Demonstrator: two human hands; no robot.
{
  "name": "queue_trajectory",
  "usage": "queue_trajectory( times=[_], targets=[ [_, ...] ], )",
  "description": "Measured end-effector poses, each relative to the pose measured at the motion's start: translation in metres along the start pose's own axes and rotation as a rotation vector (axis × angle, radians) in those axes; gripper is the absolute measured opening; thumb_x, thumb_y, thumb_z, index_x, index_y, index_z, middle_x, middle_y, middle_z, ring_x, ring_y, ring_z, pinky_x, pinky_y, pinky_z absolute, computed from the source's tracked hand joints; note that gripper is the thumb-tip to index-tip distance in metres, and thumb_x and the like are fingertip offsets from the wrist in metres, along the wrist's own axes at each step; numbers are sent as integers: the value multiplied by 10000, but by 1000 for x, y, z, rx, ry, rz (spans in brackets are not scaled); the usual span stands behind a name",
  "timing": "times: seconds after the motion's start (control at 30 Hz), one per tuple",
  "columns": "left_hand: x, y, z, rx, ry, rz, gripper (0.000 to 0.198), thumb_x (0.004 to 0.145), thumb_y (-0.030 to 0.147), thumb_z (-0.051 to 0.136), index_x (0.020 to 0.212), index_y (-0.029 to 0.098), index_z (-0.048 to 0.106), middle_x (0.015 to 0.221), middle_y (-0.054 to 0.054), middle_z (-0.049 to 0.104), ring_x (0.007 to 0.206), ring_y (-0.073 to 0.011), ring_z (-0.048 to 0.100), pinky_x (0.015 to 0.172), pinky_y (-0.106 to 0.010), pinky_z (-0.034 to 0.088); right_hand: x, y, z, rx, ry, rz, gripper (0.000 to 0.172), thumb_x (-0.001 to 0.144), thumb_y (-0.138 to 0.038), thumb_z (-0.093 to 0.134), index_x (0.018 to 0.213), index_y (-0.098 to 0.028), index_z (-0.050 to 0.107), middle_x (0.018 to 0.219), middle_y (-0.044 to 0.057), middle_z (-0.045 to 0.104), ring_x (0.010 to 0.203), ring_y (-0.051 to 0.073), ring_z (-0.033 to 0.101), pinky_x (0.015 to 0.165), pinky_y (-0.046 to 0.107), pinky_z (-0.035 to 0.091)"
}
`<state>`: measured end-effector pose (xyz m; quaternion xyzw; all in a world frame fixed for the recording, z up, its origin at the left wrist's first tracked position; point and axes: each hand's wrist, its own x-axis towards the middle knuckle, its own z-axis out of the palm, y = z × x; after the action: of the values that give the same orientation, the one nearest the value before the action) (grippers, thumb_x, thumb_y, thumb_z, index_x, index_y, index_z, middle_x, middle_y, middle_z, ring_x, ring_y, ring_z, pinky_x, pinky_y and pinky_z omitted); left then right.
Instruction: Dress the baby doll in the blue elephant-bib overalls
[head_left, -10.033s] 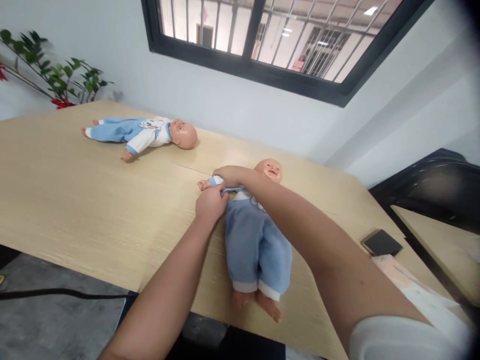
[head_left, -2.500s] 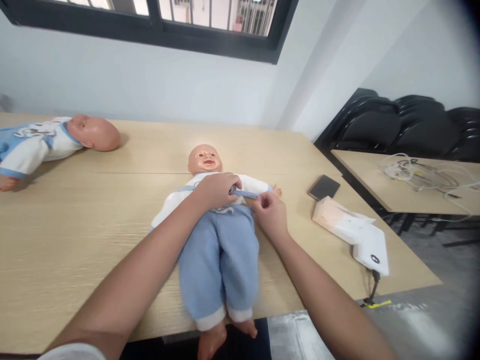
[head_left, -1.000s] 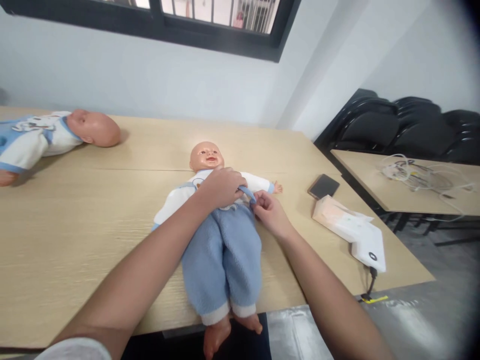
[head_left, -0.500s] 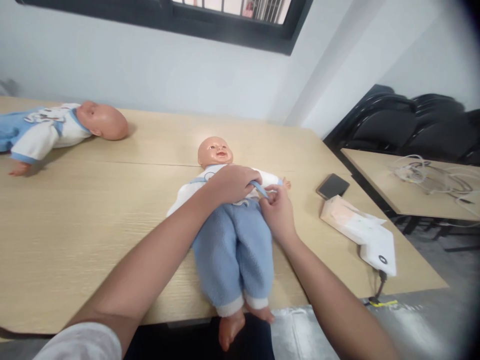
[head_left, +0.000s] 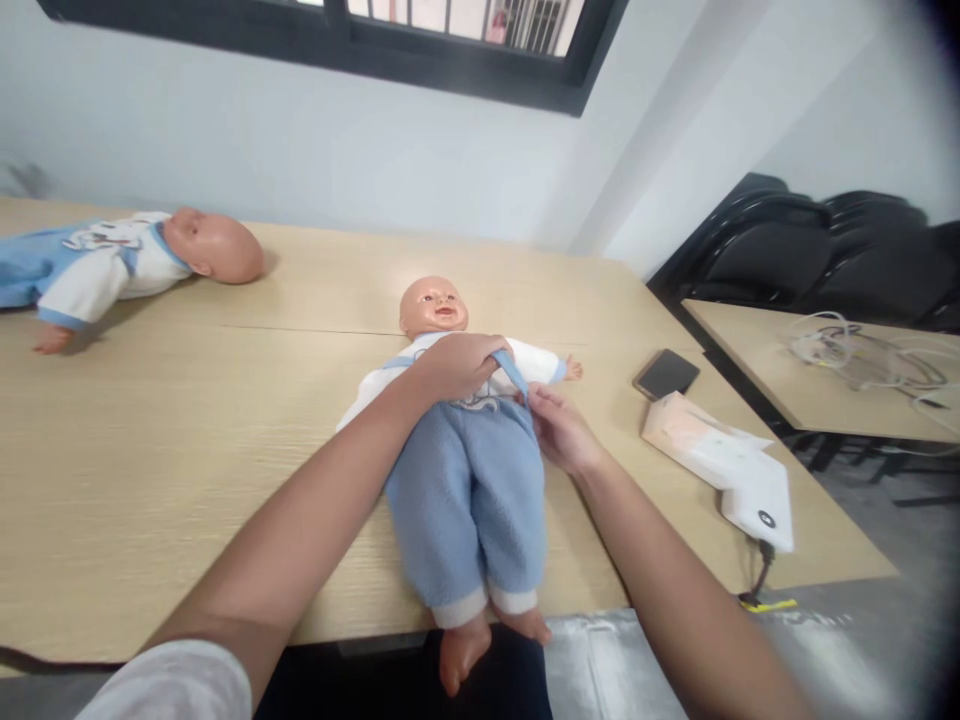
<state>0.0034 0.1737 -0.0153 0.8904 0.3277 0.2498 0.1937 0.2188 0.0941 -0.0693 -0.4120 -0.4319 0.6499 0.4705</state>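
A baby doll (head_left: pixel 433 300) lies face up before me, its feet over the table's front edge. It wears a white top (head_left: pixel 534 358) with blue trim and fleecy blue trousers (head_left: pixel 469 480). Across its chest, my left hand (head_left: pixel 466 365) is closed on the upper part of a blue fabric strip (head_left: pixel 511 374), which looks like the top's trim. My right hand (head_left: pixel 561 425) pinches the strip's lower end by the doll's waist, so the strip is stretched between both hands. The left fingertips and part of the chest are hidden.
A second doll (head_left: pixel 214 246) lies at the far left of the wooden table (head_left: pixel 187 430). To the right are a dark phone (head_left: pixel 666 373), a tissue pack (head_left: pixel 697 430) and a white device (head_left: pixel 759 500) with a cable. Another table (head_left: pixel 795 385) holds tangled cables; black chairs (head_left: pixel 780 240) stand behind.
My right hand has moved slightly down and its fingers have straightened. My left hand has shifted a little left, and more of the blue strip shows between them.
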Motion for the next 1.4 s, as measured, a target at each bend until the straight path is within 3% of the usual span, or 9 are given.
queue_trajectory(
  times=[0.1,0.37,0.6,0.73,0.87,0.97,1.03,1.23,1.4],
  targets=[
    [-1,1,0,47,-21,-2,336,912,230,451,1100,214,728,1078,-54,779,984,-233,696,844,-333,502,1,4,-3,-88,31,-70,410,766,-553,840,797,-215,610,763,-23,593,666,121,509,614,236,431],
    [-7,-8,-23,-27,-348,-55,267,834,222,585,1020,237,775,1022,-18,789,896,-189,695,726,-267,488,-11,10,16,-320,-197,65,515,761,-695,780,798,-218,590,709,-20,567,640,149,519,624,280,429],
    [-13,15,-35,-36,-349,-23,345,777,184,688,1100,264,777,1003,18,787,851,-174,686,716,-268,493,-17,-10,30,-824,-95,-300,437,955,-573,585,700,-227,503,663,-11,523,625,158,464,625,297,363],
    [-11,22,-36,-15,-312,71,305,803,109,639,1021,251,798,1033,16,795,901,-175,695,786,-277,509,1,-47,-2,-1241,196,-508,366,1014,-454,462,822,-208,652,846,76,673,834,234,579,788,360,414],
    [-11,22,-38,16,-309,58,304,799,130,667,1036,257,810,1047,7,802,914,-187,715,816,-281,527,25,-72,-54,-1422,153,-240,325,922,-482,608,936,-178,721,900,104,719,800,235,604,748,354,436],
    [-12,21,-40,28,-315,33,294,813,141,659,1036,253,815,1049,1,805,914,-193,723,786,-279,523,25,-73,-76,-1397,-77,-26,381,837,-489,713,1064,-184,734,844,55,714,703,199,596,638,311,421],
    [-12,20,-40,31,-323,17,289,826,140,646,1034,247,816,1052,-2,807,913,-194,725,768,-280,513,18,-69,-79,-1342,-120,19,347,843,-486,701,1025,-193,740,759,16,682,636,172,562,580,292,392],
    [-10,18,-39,13,-311,35,300,816,161,625,1030,256,812,1046,2,807,896,-185,720,745,-264,501,2,-54,-66,-964,216,-152,552,736,-477,821,1184,-191,670,798,0,663,653,154,555,595,284,450],
    [-7,20,-40,-70,-317,64,329,823,154,597,1062,252,800,1068,5,807,946,-170,721,794,-248,504,5,-37,-43,-577,380,-386,521,813,-534,771,1215,-221,661,983,49,704,745,169,619,685,318,533]
  ],
)
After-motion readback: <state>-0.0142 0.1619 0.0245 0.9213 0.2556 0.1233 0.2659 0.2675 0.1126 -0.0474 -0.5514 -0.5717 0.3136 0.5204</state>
